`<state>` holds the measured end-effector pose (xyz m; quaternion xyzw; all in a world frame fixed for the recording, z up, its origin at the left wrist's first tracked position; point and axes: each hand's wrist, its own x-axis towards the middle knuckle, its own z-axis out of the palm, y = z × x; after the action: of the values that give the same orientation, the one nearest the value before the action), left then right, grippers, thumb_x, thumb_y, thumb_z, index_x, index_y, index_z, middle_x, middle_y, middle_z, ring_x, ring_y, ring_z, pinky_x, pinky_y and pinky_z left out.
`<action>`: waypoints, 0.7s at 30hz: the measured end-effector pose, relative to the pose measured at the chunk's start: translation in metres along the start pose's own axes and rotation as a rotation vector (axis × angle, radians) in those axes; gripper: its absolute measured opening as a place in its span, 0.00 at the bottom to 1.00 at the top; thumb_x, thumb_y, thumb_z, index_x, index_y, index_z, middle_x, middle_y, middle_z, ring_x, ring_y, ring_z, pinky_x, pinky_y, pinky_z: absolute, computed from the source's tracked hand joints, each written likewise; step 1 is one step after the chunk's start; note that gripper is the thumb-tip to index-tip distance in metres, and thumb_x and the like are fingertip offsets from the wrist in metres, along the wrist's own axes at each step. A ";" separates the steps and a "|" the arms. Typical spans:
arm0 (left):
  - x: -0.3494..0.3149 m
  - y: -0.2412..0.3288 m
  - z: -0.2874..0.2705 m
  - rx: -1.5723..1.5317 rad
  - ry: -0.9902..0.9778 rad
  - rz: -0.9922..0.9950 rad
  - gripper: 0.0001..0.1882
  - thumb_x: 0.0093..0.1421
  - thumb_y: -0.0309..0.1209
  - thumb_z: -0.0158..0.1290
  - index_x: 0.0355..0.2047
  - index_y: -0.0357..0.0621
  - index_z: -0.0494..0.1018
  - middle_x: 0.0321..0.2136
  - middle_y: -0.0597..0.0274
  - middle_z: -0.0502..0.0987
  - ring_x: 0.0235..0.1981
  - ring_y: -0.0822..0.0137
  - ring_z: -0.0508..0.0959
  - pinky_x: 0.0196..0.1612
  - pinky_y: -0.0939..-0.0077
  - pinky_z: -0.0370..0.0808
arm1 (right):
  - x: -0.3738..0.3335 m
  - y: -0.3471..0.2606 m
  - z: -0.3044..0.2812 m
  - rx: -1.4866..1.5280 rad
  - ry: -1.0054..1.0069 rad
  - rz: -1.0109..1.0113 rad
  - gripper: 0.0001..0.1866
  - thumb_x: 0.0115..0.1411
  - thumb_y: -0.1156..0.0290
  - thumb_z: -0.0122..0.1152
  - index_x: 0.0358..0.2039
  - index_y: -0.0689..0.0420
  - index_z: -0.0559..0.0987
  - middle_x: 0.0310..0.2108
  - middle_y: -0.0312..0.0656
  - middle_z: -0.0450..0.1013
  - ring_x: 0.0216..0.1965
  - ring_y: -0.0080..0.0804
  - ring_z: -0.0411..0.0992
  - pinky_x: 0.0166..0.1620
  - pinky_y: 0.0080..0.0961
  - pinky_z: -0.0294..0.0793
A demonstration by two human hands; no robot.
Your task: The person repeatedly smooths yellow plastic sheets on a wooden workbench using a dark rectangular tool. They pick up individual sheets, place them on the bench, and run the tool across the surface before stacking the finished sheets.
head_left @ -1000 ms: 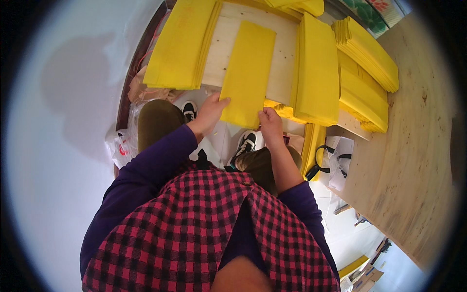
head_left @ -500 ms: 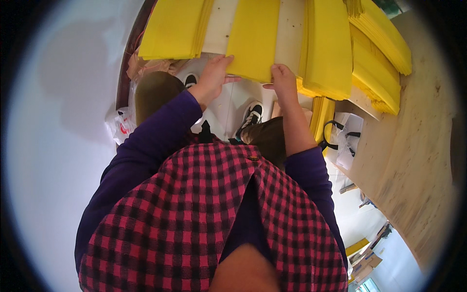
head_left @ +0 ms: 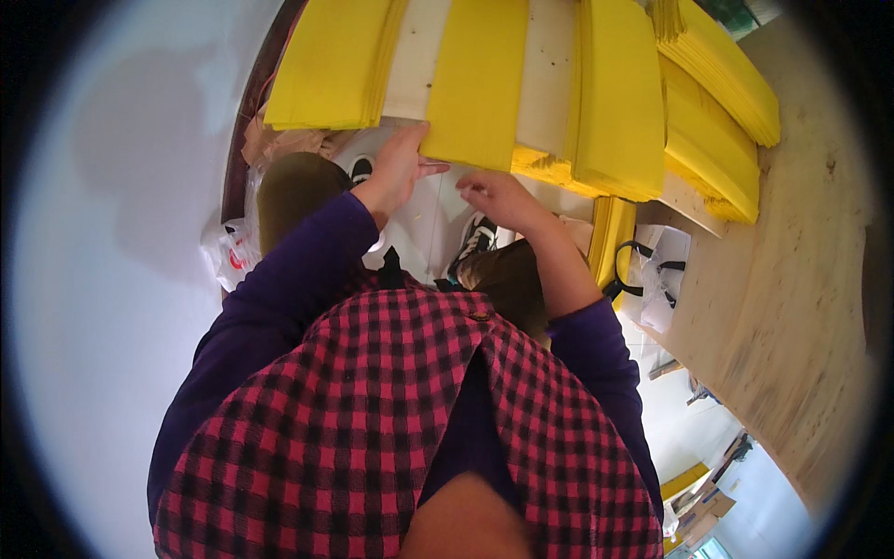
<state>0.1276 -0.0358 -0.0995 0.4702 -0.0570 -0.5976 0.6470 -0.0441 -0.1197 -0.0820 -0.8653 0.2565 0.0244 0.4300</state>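
A long, flat yellow sheet (head_left: 473,88), folded paper or fabric, lies on the pale wooden board with its near end reaching past the board's edge. My left hand (head_left: 398,175) holds the near left corner of this sheet, thumb at its side and fingers under the end. Just below the near right corner, my right hand (head_left: 503,198) is apart from the sheet with its fingers curled in toward the thumb. Whether anything small sits in that pinch is too fine to see.
Yellow stacks flank the sheet, one at left (head_left: 331,70) and one at right (head_left: 622,102), with more piles (head_left: 712,140) beyond. A wooden tabletop (head_left: 792,279) fills the right side. Beneath the board are a clear plastic bag (head_left: 661,279) and my shoes; a white wall (head_left: 102,326) stands left.
My right hand has let go of the sheet's near right corner and moved down and left, fingers curling. The left hand stays at the left corner. The view has shifted slightly.
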 end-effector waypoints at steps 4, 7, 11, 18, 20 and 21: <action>0.002 0.004 -0.003 0.028 -0.030 -0.007 0.17 0.62 0.39 0.39 0.42 0.37 0.65 0.36 0.50 0.73 0.34 0.58 0.76 0.37 0.68 0.74 | 0.010 -0.003 -0.005 -0.009 -0.007 0.008 0.11 0.54 0.66 0.55 0.34 0.59 0.76 0.30 0.45 0.74 0.33 0.36 0.73 0.39 0.27 0.70; 0.002 0.005 -0.005 0.029 -0.029 -0.012 0.15 0.62 0.38 0.40 0.41 0.38 0.65 0.34 0.52 0.73 0.34 0.60 0.76 0.37 0.69 0.73 | 0.011 -0.004 -0.003 -0.026 -0.125 -0.017 0.12 0.54 0.65 0.55 0.34 0.61 0.76 0.29 0.46 0.73 0.31 0.36 0.72 0.38 0.28 0.70; 0.001 0.004 -0.001 0.162 -0.041 0.014 0.12 0.61 0.33 0.41 0.41 0.38 0.66 0.35 0.55 0.74 0.34 0.63 0.75 0.38 0.71 0.73 | 0.024 -0.008 -0.005 0.007 0.012 -0.007 0.11 0.53 0.67 0.56 0.34 0.61 0.75 0.28 0.46 0.73 0.30 0.35 0.71 0.36 0.27 0.70; -0.002 0.012 0.001 0.210 -0.021 0.050 0.10 0.60 0.28 0.42 0.41 0.38 0.66 0.36 0.55 0.73 0.35 0.65 0.75 0.39 0.74 0.72 | -0.014 -0.025 -0.023 0.094 0.044 -0.026 0.10 0.54 0.69 0.56 0.34 0.61 0.75 0.28 0.41 0.73 0.30 0.26 0.71 0.36 0.23 0.70; -0.001 0.013 -0.001 0.220 -0.005 0.048 0.09 0.60 0.27 0.42 0.40 0.37 0.66 0.35 0.55 0.74 0.34 0.65 0.75 0.38 0.74 0.73 | -0.046 -0.020 -0.040 0.424 0.148 0.056 0.09 0.55 0.71 0.55 0.33 0.63 0.76 0.29 0.38 0.73 0.31 0.23 0.71 0.37 0.21 0.71; 0.001 0.013 -0.003 0.220 0.015 0.056 0.09 0.60 0.28 0.43 0.39 0.38 0.66 0.35 0.55 0.74 0.33 0.65 0.75 0.38 0.74 0.73 | -0.063 -0.014 -0.048 0.488 0.243 0.127 0.08 0.56 0.72 0.54 0.33 0.63 0.75 0.30 0.36 0.73 0.31 0.21 0.70 0.37 0.20 0.71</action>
<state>0.1389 -0.0367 -0.0928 0.5409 -0.1305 -0.5658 0.6085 -0.1013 -0.1224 -0.0248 -0.7150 0.3580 -0.1151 0.5894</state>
